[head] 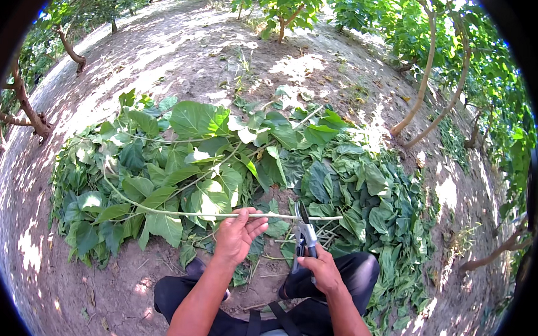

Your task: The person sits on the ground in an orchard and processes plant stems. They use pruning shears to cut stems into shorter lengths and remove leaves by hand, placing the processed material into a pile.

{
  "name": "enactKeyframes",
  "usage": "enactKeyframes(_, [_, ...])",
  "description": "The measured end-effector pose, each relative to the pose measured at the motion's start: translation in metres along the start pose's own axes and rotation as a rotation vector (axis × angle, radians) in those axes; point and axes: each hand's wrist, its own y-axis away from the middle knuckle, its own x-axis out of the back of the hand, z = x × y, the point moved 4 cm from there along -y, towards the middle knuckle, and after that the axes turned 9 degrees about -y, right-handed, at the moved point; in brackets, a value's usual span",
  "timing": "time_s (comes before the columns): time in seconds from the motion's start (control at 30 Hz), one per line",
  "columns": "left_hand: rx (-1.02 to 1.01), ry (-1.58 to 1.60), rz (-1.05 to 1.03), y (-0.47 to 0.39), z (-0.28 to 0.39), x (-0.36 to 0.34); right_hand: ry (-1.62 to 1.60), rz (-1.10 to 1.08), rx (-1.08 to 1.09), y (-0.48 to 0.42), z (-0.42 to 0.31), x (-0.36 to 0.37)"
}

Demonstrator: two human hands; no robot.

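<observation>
My left hand [241, 231] holds a long thin green branch [183, 213] between thumb and fingers, its palm turned up. Large green leaves hang from the branch towards the left, and its bare end reaches past the tool on the right. In my right hand [321, 265] is a pair of pruning shears [306, 233] with grey handles. Their blades are apart, on either side of the bare branch. Beneath and beyond lies a wide heap of leafy cuttings [176, 160], with short cut stems [324, 236] near the shears.
More cut leaves [396, 208] spread along the right side, down beside my right knee. Slender tree trunks [421, 84] rise at the right, a darker trunk [29, 106] at the left, and a small tree [281, 26] ahead. Dry soil [113, 291] surrounds the heap.
</observation>
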Motion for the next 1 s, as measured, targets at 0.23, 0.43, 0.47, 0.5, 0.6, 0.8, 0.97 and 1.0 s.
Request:
enactKeyframes(0.23, [0.017,0.025,-0.021,0.001,-0.007,-0.007,-0.078,0.026,0.024,-0.002,0.001,-0.003])
enactKeyframes(0.43, [0.013,0.02,-0.014,0.0,0.009,0.002,-0.02,0.025,0.021,-0.006,0.006,0.01])
enactKeyframes(0.47, [0.0,0.023,-0.018,-0.001,0.012,0.004,-0.015,0.021,0.013,-0.006,0.006,0.011])
enactKeyframes(0.5, [-0.003,0.021,-0.024,-0.001,0.011,0.002,-0.102,0.017,0.015,-0.007,0.007,0.011])
enactKeyframes(0.6, [-0.011,0.016,-0.033,0.001,0.009,-0.003,-0.326,-0.032,-0.022,-0.01,0.022,0.01])
enactKeyframes(0.8, [0.001,0.004,-0.044,0.002,0.003,-0.006,-0.422,-0.067,-0.119,-0.017,0.044,0.015])
enactKeyframes(0.97, [0.017,0.046,-0.012,0.001,0.013,-0.005,-0.322,0.066,-0.064,-0.02,0.029,0.031])
enactKeyframes(1.0, [-0.004,0.031,0.014,0.0,0.016,-0.001,-0.226,0.1,-0.016,-0.02,0.021,0.035])
